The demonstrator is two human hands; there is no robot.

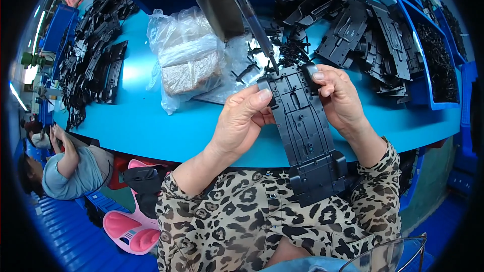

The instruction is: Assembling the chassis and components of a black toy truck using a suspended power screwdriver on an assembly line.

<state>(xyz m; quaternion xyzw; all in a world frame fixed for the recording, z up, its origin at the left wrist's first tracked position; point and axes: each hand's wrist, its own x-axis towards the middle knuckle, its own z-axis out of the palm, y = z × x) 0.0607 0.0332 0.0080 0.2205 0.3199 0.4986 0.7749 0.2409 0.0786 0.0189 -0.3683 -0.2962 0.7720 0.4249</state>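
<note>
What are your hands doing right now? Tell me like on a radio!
Left hand and right hand both gripping black plastic panel. Hanging screwdriver just above its top end. Plastic bag behind.

Long bright blue counter [151, 121], curved at the near edge. Heaps of black plastic parts [96, 60] piled at the left — more in blue bins [433, 55] at the right. Clear plastic bag [186, 55] lying near the middle. Blue ribbed floor [65, 231] below. Pink stool [131, 226] beside — strong light at far left.
</note>
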